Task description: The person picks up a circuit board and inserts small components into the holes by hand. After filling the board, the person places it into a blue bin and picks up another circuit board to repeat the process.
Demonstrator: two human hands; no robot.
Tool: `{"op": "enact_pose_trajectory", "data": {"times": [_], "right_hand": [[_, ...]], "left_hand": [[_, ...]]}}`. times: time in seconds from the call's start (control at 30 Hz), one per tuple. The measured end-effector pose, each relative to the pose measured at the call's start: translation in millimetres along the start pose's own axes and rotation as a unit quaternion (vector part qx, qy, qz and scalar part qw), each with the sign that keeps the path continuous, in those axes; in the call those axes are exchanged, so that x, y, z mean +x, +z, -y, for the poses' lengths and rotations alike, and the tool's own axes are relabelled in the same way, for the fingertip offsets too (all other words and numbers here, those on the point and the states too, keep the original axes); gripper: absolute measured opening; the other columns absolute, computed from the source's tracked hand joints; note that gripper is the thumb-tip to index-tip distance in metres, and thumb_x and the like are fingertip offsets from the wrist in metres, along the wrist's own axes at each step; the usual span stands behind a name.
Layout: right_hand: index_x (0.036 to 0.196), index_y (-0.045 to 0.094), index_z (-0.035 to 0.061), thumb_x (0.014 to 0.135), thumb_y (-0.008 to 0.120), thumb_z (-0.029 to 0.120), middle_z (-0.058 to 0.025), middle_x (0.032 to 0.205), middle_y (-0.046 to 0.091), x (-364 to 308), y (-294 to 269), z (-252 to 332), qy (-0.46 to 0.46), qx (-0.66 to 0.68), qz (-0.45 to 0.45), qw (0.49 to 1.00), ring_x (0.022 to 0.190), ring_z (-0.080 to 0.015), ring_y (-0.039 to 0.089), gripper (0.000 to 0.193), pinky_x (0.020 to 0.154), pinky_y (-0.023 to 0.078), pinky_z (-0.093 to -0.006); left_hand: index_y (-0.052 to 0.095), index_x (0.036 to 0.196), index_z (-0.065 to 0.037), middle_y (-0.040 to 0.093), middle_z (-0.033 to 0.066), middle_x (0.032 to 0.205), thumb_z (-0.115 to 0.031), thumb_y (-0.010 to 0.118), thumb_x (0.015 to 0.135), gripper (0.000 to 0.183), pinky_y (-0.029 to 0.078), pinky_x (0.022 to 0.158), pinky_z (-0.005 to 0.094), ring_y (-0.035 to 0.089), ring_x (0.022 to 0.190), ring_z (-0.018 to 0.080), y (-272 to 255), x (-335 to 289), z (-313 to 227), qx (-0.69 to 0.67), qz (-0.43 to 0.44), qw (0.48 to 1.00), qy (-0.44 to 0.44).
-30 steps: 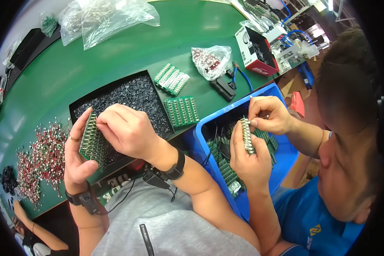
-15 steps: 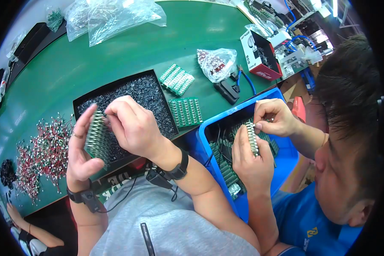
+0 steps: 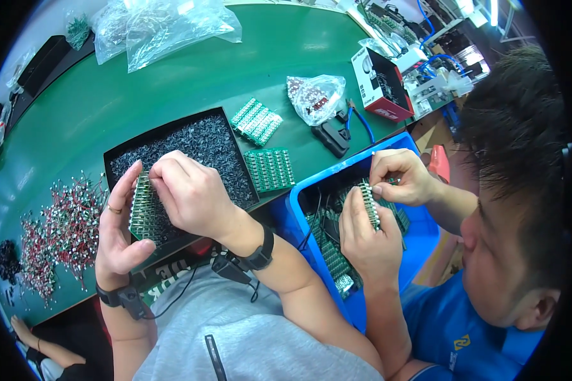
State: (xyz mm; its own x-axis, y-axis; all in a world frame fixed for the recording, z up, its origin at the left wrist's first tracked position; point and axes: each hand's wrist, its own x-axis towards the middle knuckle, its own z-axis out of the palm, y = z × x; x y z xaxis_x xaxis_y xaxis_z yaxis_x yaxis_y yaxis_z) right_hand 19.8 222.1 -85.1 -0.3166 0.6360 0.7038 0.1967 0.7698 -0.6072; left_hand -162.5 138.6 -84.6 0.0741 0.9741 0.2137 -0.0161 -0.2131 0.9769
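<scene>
My left hand [image 3: 115,238] grips a green circuit board panel [image 3: 145,213] by its edges, fingers on the far side and thumb at the near end. Rows of metal pins stand out from the panel, which is held on edge. At its upper end, the closed fingertips of my right hand [image 3: 194,193] meet the board; whatever they pinch is hidden. Both hands are over a black tray [image 3: 240,159] filled with small black parts [image 3: 197,143]. Black bands with small modules are strapped round both my wrists.
Green board panels [image 3: 270,169] lie right of the tray, near cutters [image 3: 360,124] and a bag [image 3: 316,98]. Red-and-white wired parts [image 3: 67,232] are heaped left. On my right, a co-worker holds a pinned board [image 3: 370,204] over a blue bin [image 3: 426,247].
My right fingers have come down against the panel's upper end. The panel has turned slightly, showing more of its pinned face. The whole view has shifted a little.
</scene>
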Motion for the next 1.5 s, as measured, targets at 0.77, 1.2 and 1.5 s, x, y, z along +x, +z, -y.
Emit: {"op": "enact_pose_trajectory", "data": {"times": [0.77, 1.2, 1.5], "right_hand": [[0.100, 0.069, 0.0019, 0.093, 0.072, 0.001, -0.0143, 0.101, 0.076, -0.7, 1.7, -6.2, 0.031, 0.048, 0.059, 0.997, 0.085, -0.0340, 0.076, 0.008, 0.069, 0.062, -0.0403], [0.096, 0.069, 0.0041, 0.094, 0.074, 0.008, -0.0120, 0.091, 0.070, -1.0, 0.3, -1.6, 0.066, 0.014, 0.062, 0.996, 0.074, -0.0331, 0.072, 0.007, 0.061, 0.057, -0.0422], [0.098, 0.071, 0.0051, 0.092, 0.077, 0.009, -0.0107, 0.092, 0.072, -1.9, 0.9, -3.7, 0.032, 0.017, 0.043, 0.998, 0.074, -0.0313, 0.073, 0.009, 0.062, 0.058, -0.0403]], "left_hand": [[0.026, 0.168, 0.008, 0.048, 0.0201, 0.163, -0.029, 0.074, 0.084, 0.104, 0.035, 0.126, 0.0381, 0.051, 0.148, 0.0256, -4.8, -1.6, 2.8, -0.064, -0.002, 0.998, 0.010], [0.025, 0.170, 0.002, 0.053, 0.0194, 0.156, -0.032, 0.084, 0.078, 0.114, 0.044, 0.121, 0.0407, 0.059, 0.137, 0.0260, -4.0, -0.1, 0.1, -0.142, -0.057, 0.988, 0.003], [0.025, 0.169, 0.005, 0.052, 0.0205, 0.158, -0.029, 0.081, 0.078, 0.112, 0.036, 0.127, 0.0420, 0.051, 0.147, 0.0288, 1.6, 1.8, 2.0, -0.061, -0.025, 0.997, 0.026]]}}
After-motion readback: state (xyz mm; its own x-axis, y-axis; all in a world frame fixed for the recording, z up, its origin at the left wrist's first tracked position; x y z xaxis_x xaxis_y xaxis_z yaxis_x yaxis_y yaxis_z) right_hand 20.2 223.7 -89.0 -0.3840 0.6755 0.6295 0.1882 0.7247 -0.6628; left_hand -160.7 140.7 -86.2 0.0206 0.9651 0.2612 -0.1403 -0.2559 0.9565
